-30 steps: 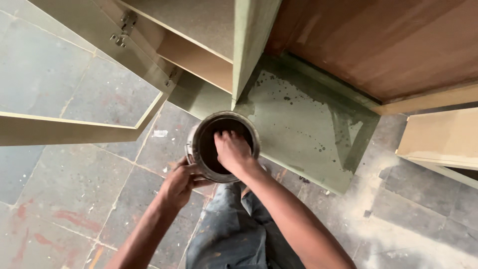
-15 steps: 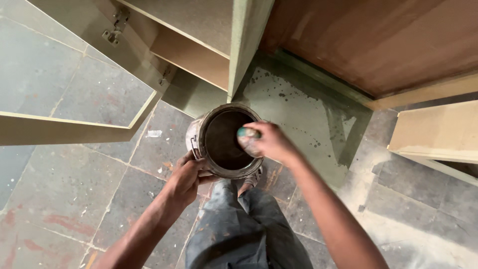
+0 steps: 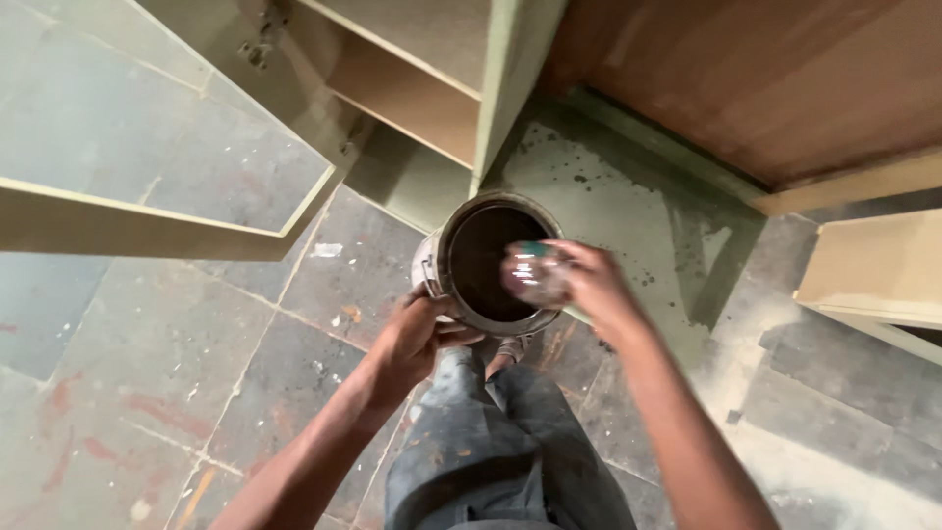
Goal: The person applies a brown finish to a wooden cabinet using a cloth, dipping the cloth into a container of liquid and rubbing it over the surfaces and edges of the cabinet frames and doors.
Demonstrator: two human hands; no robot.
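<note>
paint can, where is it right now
In the head view the paint can sits centre frame above the person's knees, left hand gripping its near side, right hand over its rim.

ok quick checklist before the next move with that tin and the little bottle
1. Left hand grips the round tin at its side: ok.
2. Tin open, dark inside showing: ok.
3. Right hand holds the small clear bottle over the tin's mouth: ok.
4. Bottle cap on or off: cannot tell, blurred.
5. How full the tin is: cannot tell.
6. Tin clear of the green cabinet: ok.
</note>
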